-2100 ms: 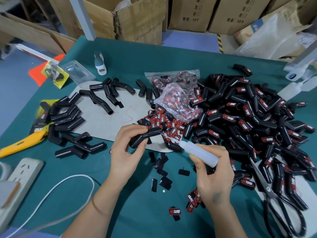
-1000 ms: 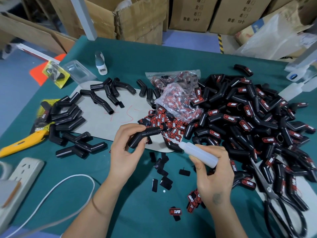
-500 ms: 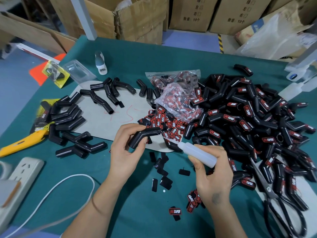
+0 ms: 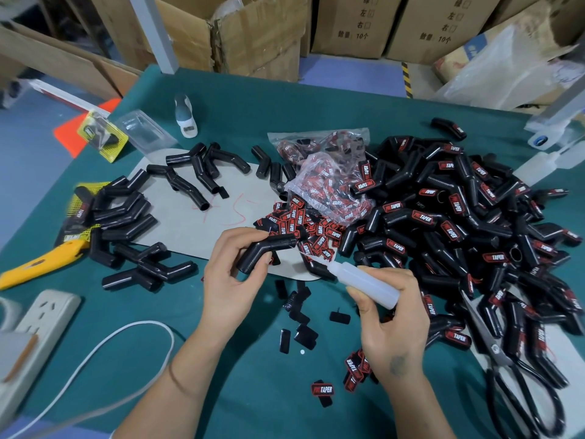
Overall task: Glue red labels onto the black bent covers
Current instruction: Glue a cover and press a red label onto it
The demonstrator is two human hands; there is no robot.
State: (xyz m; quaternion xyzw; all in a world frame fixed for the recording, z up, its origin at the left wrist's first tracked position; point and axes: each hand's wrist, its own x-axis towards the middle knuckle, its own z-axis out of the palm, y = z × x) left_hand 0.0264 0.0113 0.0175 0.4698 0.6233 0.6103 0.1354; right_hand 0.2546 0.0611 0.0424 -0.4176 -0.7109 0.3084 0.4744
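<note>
Holding a bare black bent tubular cover (image 4: 264, 253) above the near edge of the grey cardboard sheet (image 4: 177, 217), the left hand (image 4: 232, 280) has its fingers curled over the top of the piece and its thumb under the lower limb, so that the elbow of the cover sits at the grip and the upper limb runs up and to the right, toward the other hand. The right hand (image 4: 391, 318) grips a translucent white plastic glue bottle (image 4: 364, 280) with fingers and thumb wrapped round its barrel; the bottle's long axis slants from lower right to upper left, and its fine nozzle tip ends just below and to the right of the cover's free upper end, close to it but apparently not touching. The next move therefore appears to turn on closing this small gap along the bottle's own axis, the nozzle being the nearer party to the exposed limb. Loose red-and-black printed labels (image 4: 297, 223) lie heaped just beyond the cover, within short reach of either hand. Finished labelled covers (image 4: 459, 223) are piled to the right, while unlabelled black covers (image 4: 126, 223) lie to the left on the green table (image 4: 253, 391).
</note>
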